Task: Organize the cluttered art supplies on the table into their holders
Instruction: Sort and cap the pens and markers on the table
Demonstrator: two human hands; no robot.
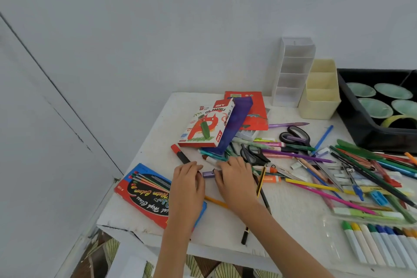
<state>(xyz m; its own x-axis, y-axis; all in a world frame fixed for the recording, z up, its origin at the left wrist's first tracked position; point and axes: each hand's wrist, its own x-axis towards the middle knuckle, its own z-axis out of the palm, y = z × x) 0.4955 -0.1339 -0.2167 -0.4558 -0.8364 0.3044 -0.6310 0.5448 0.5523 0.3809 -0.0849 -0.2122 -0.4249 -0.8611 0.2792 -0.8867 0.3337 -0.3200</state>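
Observation:
A short purple pen lies across the white table between my hands. My left hand grips its left end with curled fingers, and my right hand grips its right end. A heap of pens, pencils and markers spreads to the right. At the back stand a white tiered holder and a cream holder, both showing nothing inside.
An oil pastels box and a red booklet lie behind my hands. A water colour pen box sits under my left wrist. Also here: black scissors, a red-capped marker, a black tray of green bowls, and a clear marker case.

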